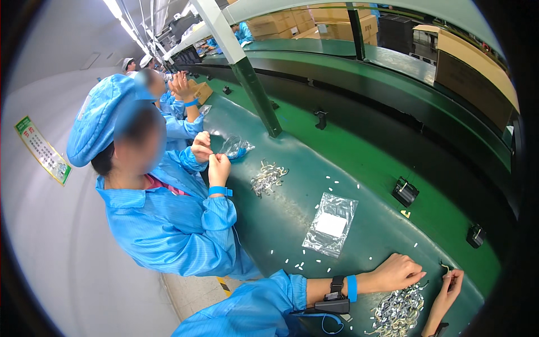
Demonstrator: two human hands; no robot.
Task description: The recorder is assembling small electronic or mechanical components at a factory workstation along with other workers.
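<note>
Heap of short, thin grey, white, pale-yellow and black wire pieces (397,312), nearside of left hand (396,273). Flat dark-green worktop (269,224) beneath the hand. Flat bright-blue band (352,288) at that wrist; light-blue cloth sleeve (241,309) behind. Left and beyond: flat clear plastic bag (343,203), white rectangular label (331,224). Farther left: sky-blue cloth smock (163,236), faint lines.

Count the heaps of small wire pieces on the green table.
2: one heap beside the person's left hand, the other heap in front of the nearest co-worker. More may be hidden farther along the table.
</note>
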